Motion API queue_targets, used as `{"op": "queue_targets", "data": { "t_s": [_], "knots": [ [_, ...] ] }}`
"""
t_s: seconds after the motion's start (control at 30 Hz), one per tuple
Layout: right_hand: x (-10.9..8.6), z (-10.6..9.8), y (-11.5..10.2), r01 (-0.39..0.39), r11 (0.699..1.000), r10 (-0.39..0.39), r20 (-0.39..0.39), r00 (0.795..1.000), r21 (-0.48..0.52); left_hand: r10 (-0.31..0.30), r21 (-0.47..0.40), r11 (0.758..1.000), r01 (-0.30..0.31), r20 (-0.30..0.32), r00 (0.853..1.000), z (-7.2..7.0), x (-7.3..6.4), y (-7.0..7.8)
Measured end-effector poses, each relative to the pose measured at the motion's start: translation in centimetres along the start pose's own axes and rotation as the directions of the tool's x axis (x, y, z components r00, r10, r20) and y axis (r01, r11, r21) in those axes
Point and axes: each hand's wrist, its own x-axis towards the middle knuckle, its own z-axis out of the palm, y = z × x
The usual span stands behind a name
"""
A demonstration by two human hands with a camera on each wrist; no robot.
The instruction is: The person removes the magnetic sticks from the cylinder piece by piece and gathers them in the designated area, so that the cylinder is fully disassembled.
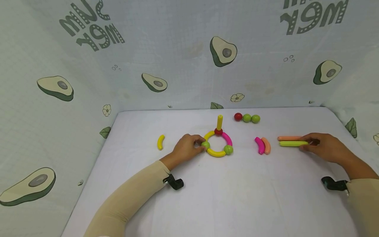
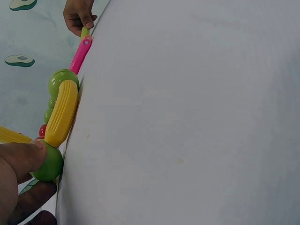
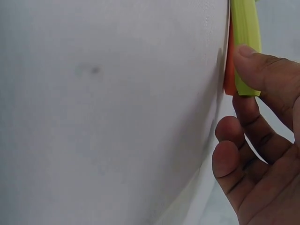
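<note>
My left hand [image 1: 188,147] pinches a green ball [image 2: 48,164] between thumb and fingers. That ball is part of a ring of curved yellow rods [image 1: 216,153] and a curved pink rod [image 1: 227,139], joined by balls. A second green ball [image 1: 228,149] sits at the ring's lower right. At its top is a red ball [image 1: 218,132], from which a straight yellow rod [image 1: 219,122] sticks out. Off to the right, my right hand [image 1: 324,147] holds a straight lime-green rod [image 3: 246,42] near its end, thumb on top. Just behind it lies a straight orange rod [image 1: 288,138].
A loose curved yellow rod [image 1: 161,142] lies left of the ring. Between the hands are a curved pink rod [image 1: 260,145] and a curved orange rod [image 1: 267,145], side by side. Toward the back, a red ball [image 1: 238,117] and two green balls [image 1: 251,118] form a row.
</note>
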Motion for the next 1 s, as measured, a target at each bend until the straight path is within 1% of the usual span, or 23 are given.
{"op": "queue_targets", "data": {
  "t_s": [0.27,0.37,0.47,0.57,0.73,0.87,1.0],
  "knots": [
    [0.0,-0.2,0.2,-0.004,1.000,0.004,-0.002,1.000,0.017,0.010,-0.001,1.000,-0.010,-0.008,1.000,0.0,0.0,0.0],
    [0.0,-0.3,-0.2,-0.024,1.000,0.024,-0.010,1.000,0.019,0.010,-0.001,1.000,-0.010,-0.001,1.000,0.0,0.0,0.0],
    [0.2,-0.4,-1.1,-0.027,1.000,0.027,-0.034,0.999,0.013,0.008,-0.001,1.000,-0.008,0.003,1.000,-0.1,0.0,0.0],
    [0.6,-0.3,-2.9,-0.008,1.000,0.010,-0.057,0.998,0.026,0.005,0.000,1.000,-0.005,0.005,1.000,-0.1,0.0,0.1],
    [1.9,0.4,-7.4,0.039,0.997,-0.035,-0.072,0.997,0.061,0.006,-0.002,1.000,-0.006,0.002,1.000,0.0,0.1,0.0],
    [3.2,1.3,-10.9,0.071,0.994,-0.068,-0.044,0.997,0.087,0.012,-0.009,1.000,-0.012,0.003,1.000,0.0,0.1,0.0],
    [4.3,2.2,-13.7,0.111,0.985,-0.111,-0.007,0.994,0.130,0.015,-0.009,1.000,-0.015,0.004,1.000,0.0,0.1,-0.2]
  ]
}}
